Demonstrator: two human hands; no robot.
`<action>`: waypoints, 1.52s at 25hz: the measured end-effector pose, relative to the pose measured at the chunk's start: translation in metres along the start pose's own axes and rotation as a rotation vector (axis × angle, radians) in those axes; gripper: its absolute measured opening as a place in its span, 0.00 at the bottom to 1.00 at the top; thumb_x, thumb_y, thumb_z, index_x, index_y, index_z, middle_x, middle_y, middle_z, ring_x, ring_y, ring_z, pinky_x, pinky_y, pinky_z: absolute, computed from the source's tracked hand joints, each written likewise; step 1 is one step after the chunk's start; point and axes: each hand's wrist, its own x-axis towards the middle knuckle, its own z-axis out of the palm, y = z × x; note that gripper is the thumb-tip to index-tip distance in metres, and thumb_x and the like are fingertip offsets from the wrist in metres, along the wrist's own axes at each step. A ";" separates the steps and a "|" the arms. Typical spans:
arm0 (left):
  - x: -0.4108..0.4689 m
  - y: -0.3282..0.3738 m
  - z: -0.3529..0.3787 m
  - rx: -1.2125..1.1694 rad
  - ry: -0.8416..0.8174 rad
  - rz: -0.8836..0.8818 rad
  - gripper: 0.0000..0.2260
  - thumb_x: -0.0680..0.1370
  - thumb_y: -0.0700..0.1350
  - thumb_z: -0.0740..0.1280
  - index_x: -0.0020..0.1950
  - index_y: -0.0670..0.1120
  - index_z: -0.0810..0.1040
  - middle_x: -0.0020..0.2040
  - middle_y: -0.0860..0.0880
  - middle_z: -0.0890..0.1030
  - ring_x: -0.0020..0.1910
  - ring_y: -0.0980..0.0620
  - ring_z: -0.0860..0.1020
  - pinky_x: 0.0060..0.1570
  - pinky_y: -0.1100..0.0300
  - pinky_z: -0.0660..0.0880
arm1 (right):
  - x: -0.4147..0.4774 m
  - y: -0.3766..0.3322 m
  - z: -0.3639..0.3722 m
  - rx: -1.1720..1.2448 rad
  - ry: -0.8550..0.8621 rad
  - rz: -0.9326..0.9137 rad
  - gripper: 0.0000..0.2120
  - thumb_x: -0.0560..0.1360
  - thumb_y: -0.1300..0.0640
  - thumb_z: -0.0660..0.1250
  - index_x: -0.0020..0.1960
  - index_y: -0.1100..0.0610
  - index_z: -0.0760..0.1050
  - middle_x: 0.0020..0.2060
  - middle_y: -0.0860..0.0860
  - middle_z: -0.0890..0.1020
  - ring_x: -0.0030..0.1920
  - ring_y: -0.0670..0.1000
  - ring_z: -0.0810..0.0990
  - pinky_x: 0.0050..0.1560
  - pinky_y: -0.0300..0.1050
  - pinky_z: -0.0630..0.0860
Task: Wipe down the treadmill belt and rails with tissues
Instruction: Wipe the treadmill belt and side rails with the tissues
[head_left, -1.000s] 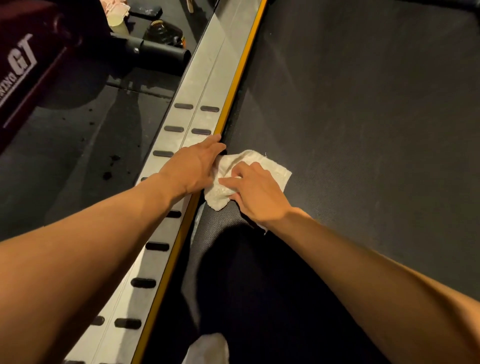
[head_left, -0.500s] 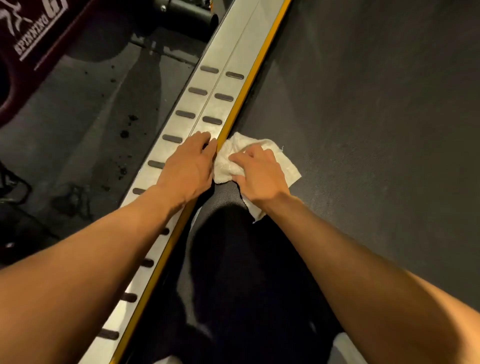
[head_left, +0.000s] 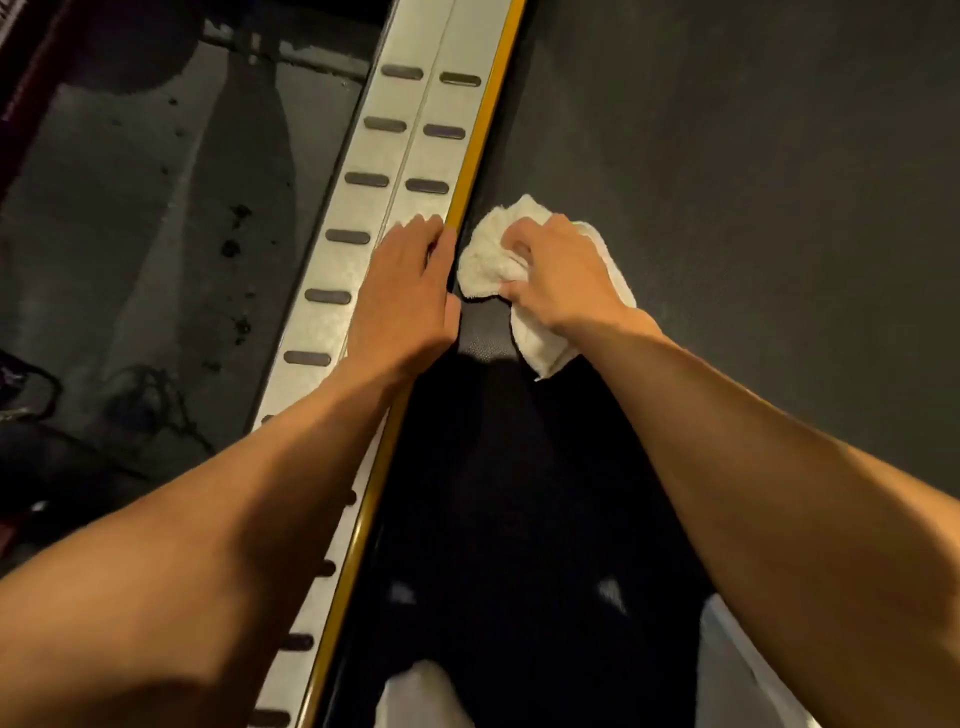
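A crumpled white tissue (head_left: 491, 257) lies on the dark treadmill belt (head_left: 727, 208), just right of the yellow edge strip (head_left: 485, 124). My right hand (head_left: 563, 275) presses down on the tissue with bent fingers gripping it. Flat on the silver side rail (head_left: 415, 156) rests my left hand (head_left: 402, 296), its fingers together and reaching the yellow strip, holding nothing. The two hands sit side by side, a small gap apart.
The rail has two rows of dark oval slots. Left of it is a dark stained floor (head_left: 156, 234) with cables and a dark red machine edge at the top left. My dark-clothed legs and pale shoe (head_left: 421, 696) are below on the belt.
Both hands and the tissue have slid forward along the rail. The tissue is now bunched tighter under my right hand, and my left hand has come off it onto the rail.
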 end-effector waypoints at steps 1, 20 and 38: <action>0.000 0.001 -0.002 -0.021 -0.009 -0.013 0.23 0.74 0.42 0.60 0.69 0.38 0.68 0.63 0.42 0.71 0.59 0.45 0.69 0.63 0.52 0.67 | -0.010 -0.005 0.005 0.048 0.012 0.041 0.20 0.72 0.53 0.71 0.63 0.49 0.73 0.59 0.53 0.71 0.58 0.57 0.71 0.59 0.47 0.69; -0.046 0.048 0.024 -0.078 -0.017 0.304 0.19 0.78 0.50 0.56 0.60 0.44 0.79 0.57 0.44 0.78 0.55 0.43 0.76 0.55 0.49 0.70 | -0.111 0.048 0.024 -0.037 0.199 -0.117 0.21 0.73 0.50 0.71 0.65 0.48 0.75 0.57 0.55 0.74 0.56 0.58 0.72 0.57 0.50 0.69; -0.002 0.154 0.007 0.433 -0.356 0.340 0.15 0.81 0.42 0.56 0.64 0.40 0.72 0.62 0.43 0.68 0.58 0.44 0.69 0.54 0.52 0.70 | -0.128 0.075 -0.001 0.004 0.230 0.031 0.22 0.72 0.68 0.60 0.62 0.51 0.72 0.56 0.49 0.77 0.59 0.55 0.72 0.59 0.54 0.70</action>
